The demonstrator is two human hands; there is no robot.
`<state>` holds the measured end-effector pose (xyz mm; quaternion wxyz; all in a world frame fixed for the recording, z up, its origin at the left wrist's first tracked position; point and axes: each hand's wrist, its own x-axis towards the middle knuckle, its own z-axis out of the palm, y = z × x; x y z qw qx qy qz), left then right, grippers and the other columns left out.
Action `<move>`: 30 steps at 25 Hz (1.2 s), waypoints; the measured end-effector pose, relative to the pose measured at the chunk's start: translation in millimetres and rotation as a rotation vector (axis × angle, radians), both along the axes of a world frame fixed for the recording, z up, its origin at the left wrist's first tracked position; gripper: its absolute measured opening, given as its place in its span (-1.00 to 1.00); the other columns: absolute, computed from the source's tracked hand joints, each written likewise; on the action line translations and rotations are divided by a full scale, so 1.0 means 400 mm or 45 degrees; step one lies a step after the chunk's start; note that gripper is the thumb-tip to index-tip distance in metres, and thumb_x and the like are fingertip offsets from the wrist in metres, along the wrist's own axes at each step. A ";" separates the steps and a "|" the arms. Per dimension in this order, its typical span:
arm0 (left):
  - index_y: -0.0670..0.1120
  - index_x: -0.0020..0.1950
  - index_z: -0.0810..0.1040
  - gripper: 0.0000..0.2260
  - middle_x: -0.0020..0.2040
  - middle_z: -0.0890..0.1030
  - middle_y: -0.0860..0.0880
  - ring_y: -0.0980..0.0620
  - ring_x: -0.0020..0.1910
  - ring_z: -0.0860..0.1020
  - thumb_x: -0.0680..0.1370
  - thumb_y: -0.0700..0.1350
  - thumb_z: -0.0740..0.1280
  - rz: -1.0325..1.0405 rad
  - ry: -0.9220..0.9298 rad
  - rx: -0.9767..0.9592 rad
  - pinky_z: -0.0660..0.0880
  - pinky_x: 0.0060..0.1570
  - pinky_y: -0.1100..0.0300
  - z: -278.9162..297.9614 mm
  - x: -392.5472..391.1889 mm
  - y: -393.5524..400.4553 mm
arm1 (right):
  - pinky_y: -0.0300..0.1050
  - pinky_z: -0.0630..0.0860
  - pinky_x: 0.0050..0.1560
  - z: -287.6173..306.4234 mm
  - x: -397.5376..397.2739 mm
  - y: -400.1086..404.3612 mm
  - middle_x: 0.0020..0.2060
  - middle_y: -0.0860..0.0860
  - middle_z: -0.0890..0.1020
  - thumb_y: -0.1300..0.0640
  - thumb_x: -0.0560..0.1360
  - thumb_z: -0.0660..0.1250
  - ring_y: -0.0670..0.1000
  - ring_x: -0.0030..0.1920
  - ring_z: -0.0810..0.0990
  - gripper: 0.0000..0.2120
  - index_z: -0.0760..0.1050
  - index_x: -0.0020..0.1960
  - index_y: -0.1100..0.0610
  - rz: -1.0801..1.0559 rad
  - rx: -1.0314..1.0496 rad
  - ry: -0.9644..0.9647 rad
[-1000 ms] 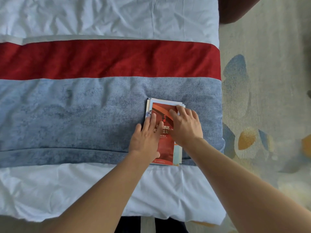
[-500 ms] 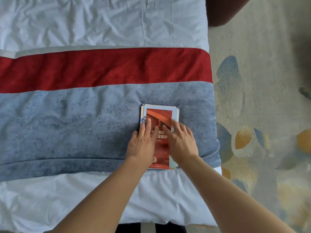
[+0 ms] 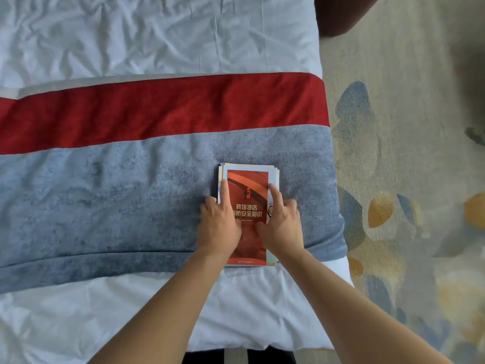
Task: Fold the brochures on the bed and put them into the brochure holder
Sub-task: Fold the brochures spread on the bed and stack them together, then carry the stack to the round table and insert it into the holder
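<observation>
— What are we working on here?

— A bed (image 3: 157, 35) with wrinkled white sheets, and a runner laid across it: a red band (image 3: 157, 111) farther from us, a blue-grey band (image 3: 105, 200) nearer. Past the bed's right edge we see a pale carpet (image 3: 393, 179) with blue and orange shapes.

— And the brochures?

— The stack of brochures (image 3: 248, 185) lies on the blue-grey band, close to the bed's right edge, a red cover with Chinese lettering on top. Our left hand (image 3: 219, 224) rests on its left side, our right hand (image 3: 282, 224) on its right; each has the index finger stretched forward and pressing the paper, the other fingers curled back.

— Anything we can't make out?

— The sheets beneath show only as pale margins. A dark rounded object (image 3: 341, 14) is cut off at the top, and we cannot tell what the dark blurred patch (image 3: 472, 61) at the right is.
</observation>
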<state>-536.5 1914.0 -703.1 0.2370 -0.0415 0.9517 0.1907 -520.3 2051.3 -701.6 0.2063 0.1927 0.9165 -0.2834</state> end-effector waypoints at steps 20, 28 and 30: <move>0.08 0.53 0.26 -0.36 0.23 0.33 -0.11 -0.09 0.11 0.51 0.52 -0.22 0.41 -0.014 0.119 0.264 0.52 0.04 0.13 0.042 -0.035 -0.027 | -0.19 0.49 0.02 0.050 -0.023 -0.003 0.13 0.01 0.33 0.26 0.38 0.37 0.09 -0.03 0.57 -0.29 0.37 0.46 -0.15 -0.087 -0.173 0.168; 0.07 0.53 0.29 -0.35 0.21 0.34 -0.09 -0.08 0.10 0.51 0.50 -0.22 0.42 -0.007 0.213 0.287 0.40 -0.07 0.24 0.197 -0.137 -0.059 | -0.23 0.46 0.01 0.205 -0.116 -0.028 0.12 0.02 0.33 0.29 0.39 0.35 0.06 -0.02 0.55 -0.31 0.38 0.48 -0.08 -0.071 -0.181 0.284; 0.08 0.53 0.29 -0.35 0.22 0.35 -0.10 -0.09 0.11 0.52 0.50 -0.21 0.43 -0.015 0.259 0.277 0.45 -0.03 0.21 0.260 -0.177 -0.070 | -0.25 0.46 0.01 0.265 -0.155 -0.039 0.14 0.02 0.34 0.29 0.39 0.35 0.07 -0.01 0.56 -0.32 0.38 0.48 -0.07 -0.068 -0.173 0.327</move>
